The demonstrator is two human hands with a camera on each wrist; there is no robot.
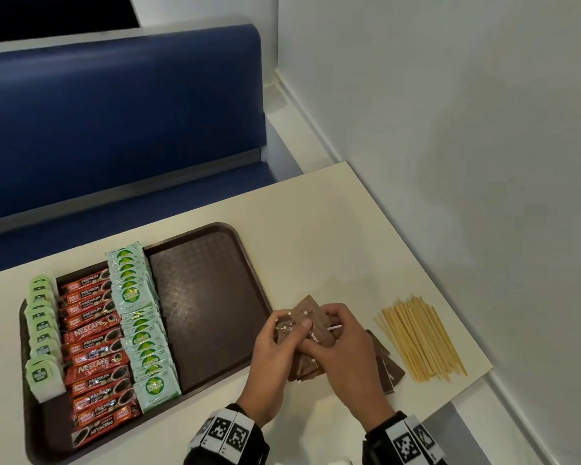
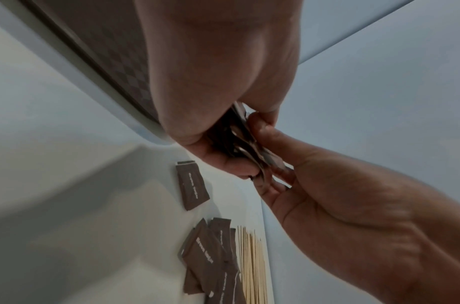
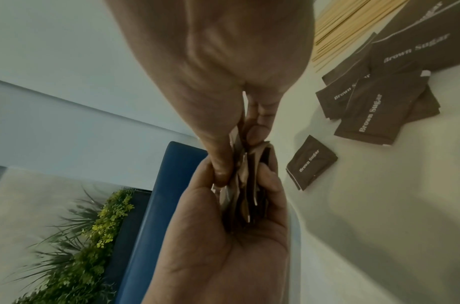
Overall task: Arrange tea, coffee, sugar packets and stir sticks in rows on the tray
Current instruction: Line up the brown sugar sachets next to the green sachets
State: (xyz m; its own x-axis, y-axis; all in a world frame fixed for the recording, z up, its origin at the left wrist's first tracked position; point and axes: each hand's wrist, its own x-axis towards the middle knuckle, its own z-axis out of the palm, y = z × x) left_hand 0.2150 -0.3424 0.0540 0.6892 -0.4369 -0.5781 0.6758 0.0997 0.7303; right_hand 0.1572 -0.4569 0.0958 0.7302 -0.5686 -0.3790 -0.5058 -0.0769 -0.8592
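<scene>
Both hands hold one stack of brown sugar packets [image 1: 307, 325] just above the table, right of the brown tray [image 1: 212, 297]. My left hand [image 1: 279, 344] cups the stack from the left with its thumb on top. My right hand [image 1: 336, 333] pinches it from the right. The right wrist view shows the stack [image 3: 252, 185] edge-on between the fingers. More sugar packets [image 1: 391, 370] lie loose beneath and beside my right hand. Wooden stir sticks [image 1: 420, 340] lie in a heap further right. The tray holds rows of tea bags [image 1: 42, 330], red coffee sticks [image 1: 94, 347] and green packets [image 1: 141, 323].
The right half of the tray is bare. The table edge [image 1: 467, 380] runs close behind the stir sticks, with a white wall beyond it. A blue bench seat [image 1: 121, 112] stands past the table's far edge. One sugar packet [image 3: 310, 162] lies apart from the loose pile [image 3: 374, 107].
</scene>
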